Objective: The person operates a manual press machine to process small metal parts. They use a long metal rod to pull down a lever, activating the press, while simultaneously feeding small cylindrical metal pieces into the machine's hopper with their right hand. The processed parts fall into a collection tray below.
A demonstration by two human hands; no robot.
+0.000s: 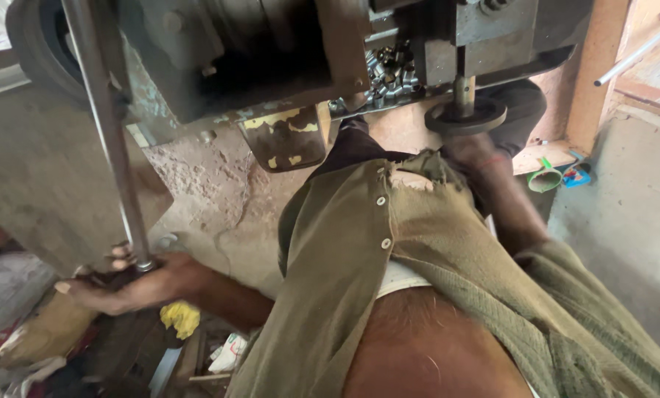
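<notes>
Cramped workshop corner, seen from above over a torn olive cardigan (448, 243) worn open. Rough concrete floor (219, 199), cracked and pitted, pinkish in the middle, greyer toward the right (632, 221). Overhead, a heavy grey-green machine body (219, 59) with chipped yellow paint on a hanging plate (284, 140). Small metal parts (389, 70) heaped in a recess of the machine, shiny and dark. Below them, a vertical spindle ending in a round dark disc (466, 116).

Left hand (123, 284) low at the left, fingers wrapped tight around the bottom end of a long steel lever rod (112, 140), thumb pointing outward. Rod slanting up from that grip to the top edge, in front of the machine's left flank.

Right hand (473, 151) reaching forward just under the disc, fingers hidden by sleeve and shadow; cannot tell whether apart or together.

Clutter at the lower left: a yellow rag (181, 317), a tan sack (46, 332), scraps of paper and packaging. At the right, a wooden post (591, 66), a green funnel (545, 179) on a low ledge, a thin metal bar (636, 53) leaning.
</notes>
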